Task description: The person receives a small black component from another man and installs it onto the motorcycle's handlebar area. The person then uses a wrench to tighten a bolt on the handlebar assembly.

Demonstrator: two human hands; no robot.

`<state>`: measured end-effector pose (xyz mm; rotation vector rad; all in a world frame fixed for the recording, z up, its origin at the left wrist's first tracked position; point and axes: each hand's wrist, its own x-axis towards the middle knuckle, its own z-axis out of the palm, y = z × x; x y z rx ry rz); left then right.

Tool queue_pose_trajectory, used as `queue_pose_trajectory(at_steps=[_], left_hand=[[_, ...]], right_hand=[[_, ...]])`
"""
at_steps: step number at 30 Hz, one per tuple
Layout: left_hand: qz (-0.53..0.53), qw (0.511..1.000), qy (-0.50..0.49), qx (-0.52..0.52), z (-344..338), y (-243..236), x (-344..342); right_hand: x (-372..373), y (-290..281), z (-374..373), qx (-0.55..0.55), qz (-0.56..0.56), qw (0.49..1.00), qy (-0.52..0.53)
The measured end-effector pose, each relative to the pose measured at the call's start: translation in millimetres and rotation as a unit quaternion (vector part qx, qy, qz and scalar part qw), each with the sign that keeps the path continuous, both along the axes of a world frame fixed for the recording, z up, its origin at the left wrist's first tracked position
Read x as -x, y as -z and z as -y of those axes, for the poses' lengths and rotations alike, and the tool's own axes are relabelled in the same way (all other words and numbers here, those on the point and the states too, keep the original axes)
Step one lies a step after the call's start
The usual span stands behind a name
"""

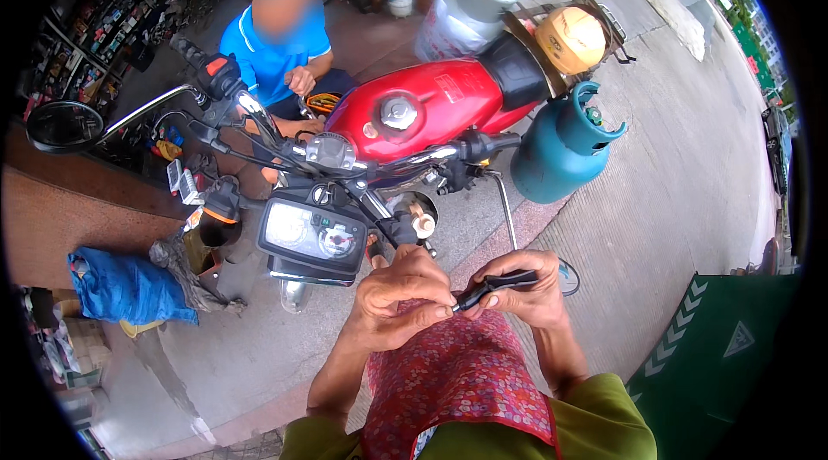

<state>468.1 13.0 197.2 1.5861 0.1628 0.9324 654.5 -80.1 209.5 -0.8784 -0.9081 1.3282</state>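
My left hand point(397, 300) is pinched at the small metal tip of a slim black part point(500, 281), which my right hand point(539, 296) grips at its thicker end. A thin dark loop, perhaps a cable, shows beside my right hand. Just beyond my hands is a red motorcycle point(461, 98) with its instrument panel point(312, 231), handlebar and bare mirror stalk; a round mirror point(65, 124) is on the left. A red floral apron point(448, 382) lies below my hands.
A co-worker in a blue shirt point(250, 46) has hands at the motorcycle's far side. Gas cylinders point(552, 162), a yellow helmet point(569, 37), a blue sack point(129, 283), a green panel point(707, 348) and cluttered shelves point(112, 20) surround the bike.
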Motion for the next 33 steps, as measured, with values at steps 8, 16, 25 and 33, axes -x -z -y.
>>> queue_pose_trajectory(at_steps=[8,16,25,33], left_hand=[[0.006,0.999,0.014,0.031,-0.4,4.6,-3.2],[-0.035,0.997,0.007,0.066,3.6,1.2,-7.4],[-0.09,0.994,0.027,0.062,2.5,-0.7,-8.6],[-0.1,0.99,0.022,0.097,5.1,-5.0,-9.4]], right_hand=[[10.8,9.1,4.1,0.075,-0.147,0.986,-0.013],[-1.4,-1.8,3.4,-0.002,0.048,0.999,-0.001],[1.0,6.0,17.8,-0.05,0.168,0.982,0.072],[8.0,8.0,17.8,-0.018,0.134,0.988,0.071]])
